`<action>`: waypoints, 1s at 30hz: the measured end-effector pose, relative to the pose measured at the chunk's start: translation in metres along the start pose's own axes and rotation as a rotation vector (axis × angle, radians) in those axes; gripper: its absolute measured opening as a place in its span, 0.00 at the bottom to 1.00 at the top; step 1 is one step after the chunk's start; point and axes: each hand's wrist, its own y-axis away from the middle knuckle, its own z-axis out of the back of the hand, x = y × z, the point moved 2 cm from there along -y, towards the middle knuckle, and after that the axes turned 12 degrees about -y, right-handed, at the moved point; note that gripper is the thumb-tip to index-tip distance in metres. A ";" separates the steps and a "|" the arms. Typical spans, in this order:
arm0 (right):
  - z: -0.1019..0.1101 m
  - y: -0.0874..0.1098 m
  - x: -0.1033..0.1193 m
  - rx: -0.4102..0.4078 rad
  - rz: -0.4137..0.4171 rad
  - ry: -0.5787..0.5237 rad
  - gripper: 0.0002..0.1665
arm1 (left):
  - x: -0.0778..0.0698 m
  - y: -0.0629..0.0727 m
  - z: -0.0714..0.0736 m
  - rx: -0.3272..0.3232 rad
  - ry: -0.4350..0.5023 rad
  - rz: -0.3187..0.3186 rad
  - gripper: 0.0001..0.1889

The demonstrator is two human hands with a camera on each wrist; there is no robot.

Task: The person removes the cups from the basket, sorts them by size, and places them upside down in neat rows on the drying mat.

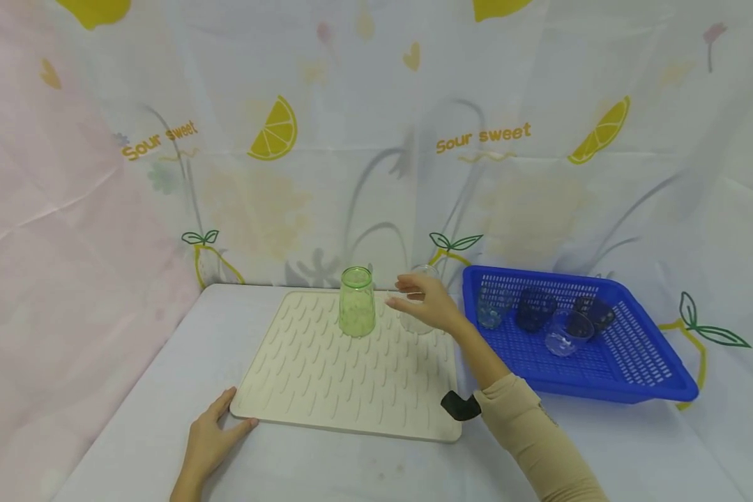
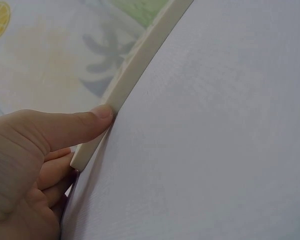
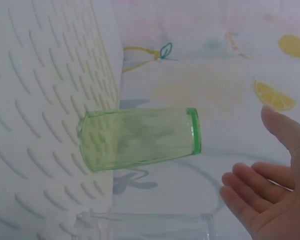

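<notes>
A cream drying mat (image 1: 351, 390) with raised ridges lies on the table. At its near left corner is my left hand (image 1: 208, 440); the thumb (image 2: 85, 125) lies along the front edge and the fingers curl round the side edge. A green glass (image 1: 357, 307) stands upside down toward the back of the mat. To its right a clear glass (image 1: 419, 325) also stands upside down, partly hidden by my right hand (image 1: 429, 301). That hand holds nothing, its fingers (image 3: 252, 187) apart from the thumb. In the right wrist view the green glass (image 3: 140, 137) is beyond the fingertips.
A blue plastic basket (image 1: 602, 390) sits right of the mat, holding several glasses, among them a clear one (image 1: 565, 335) and dark ones (image 1: 535, 310). A patterned cloth (image 1: 351, 195) hangs close behind the table. A black object (image 1: 460, 406) is by the right sleeve.
</notes>
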 end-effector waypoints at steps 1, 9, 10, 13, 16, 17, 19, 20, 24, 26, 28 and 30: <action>0.002 0.003 0.000 0.001 -0.003 -0.006 0.32 | 0.000 0.000 0.000 -0.001 0.001 0.000 0.43; 0.016 0.026 0.002 -0.016 -0.046 -0.008 0.32 | 0.000 -0.001 -0.001 0.020 0.007 0.022 0.44; 0.018 0.029 0.001 -0.020 -0.046 -0.001 0.32 | 0.000 -0.001 -0.001 0.025 0.006 0.023 0.44; 0.024 0.037 -0.002 -0.030 -0.033 0.011 0.31 | 0.000 -0.001 -0.001 0.028 0.001 0.025 0.44; 0.031 0.044 -0.006 -0.037 -0.021 0.014 0.31 | -0.001 0.000 -0.001 0.022 -0.009 0.031 0.44; 0.033 0.046 -0.007 -0.041 -0.019 0.015 0.31 | -0.001 0.000 -0.001 0.018 -0.011 0.033 0.44; 0.039 0.050 -0.008 -0.047 -0.017 0.018 0.31 | -0.001 0.001 -0.002 0.013 -0.013 0.038 0.45; 0.041 0.052 -0.009 -0.051 -0.018 0.021 0.31 | -0.001 0.001 -0.002 0.012 -0.012 0.036 0.45; 0.053 0.057 -0.013 -0.072 -0.037 0.023 0.31 | -0.002 0.001 -0.001 0.005 -0.008 0.027 0.44; 0.060 0.060 -0.016 -0.084 -0.051 0.015 0.31 | -0.002 0.001 -0.001 0.009 -0.005 0.024 0.44; 0.066 0.062 -0.018 -0.095 -0.062 0.013 0.32 | -0.002 0.001 0.000 0.008 -0.007 0.021 0.44; 0.073 0.063 -0.020 -0.106 -0.076 0.011 0.32 | -0.002 0.001 0.000 0.013 -0.006 0.022 0.44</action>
